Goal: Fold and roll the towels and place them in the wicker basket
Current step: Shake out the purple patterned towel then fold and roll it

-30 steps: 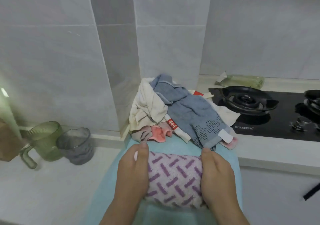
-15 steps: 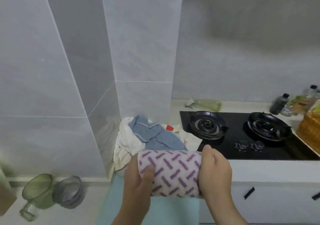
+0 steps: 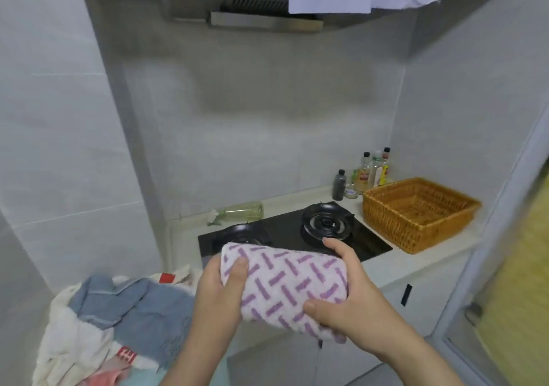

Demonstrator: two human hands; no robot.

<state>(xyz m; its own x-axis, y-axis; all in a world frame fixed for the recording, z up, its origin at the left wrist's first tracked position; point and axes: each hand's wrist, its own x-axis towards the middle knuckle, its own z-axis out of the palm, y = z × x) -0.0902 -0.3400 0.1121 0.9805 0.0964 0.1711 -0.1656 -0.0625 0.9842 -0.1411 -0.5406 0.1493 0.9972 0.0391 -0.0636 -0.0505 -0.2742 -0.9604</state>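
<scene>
A rolled white towel with purple dashes (image 3: 285,287) is held in the air in front of the stove. My left hand (image 3: 219,293) grips its left end, thumb on top. My right hand (image 3: 347,293) wraps around its right end. The wicker basket (image 3: 416,216) stands on the counter at the right of the stove, and I see nothing inside it. A heap of unfolded towels (image 3: 118,320), blue, cream and pink, lies at the lower left.
A black two-burner gas hob (image 3: 297,234) lies between the towel heap and the basket. Several bottles (image 3: 368,174) stand in the corner behind the basket, and a green spray bottle (image 3: 240,211) lies behind the hob. A range hood hangs above.
Both hands lifted the rolled towel off the teal cloth and carried it up and to the right. The view swung right, bringing the whole basket into sight.
</scene>
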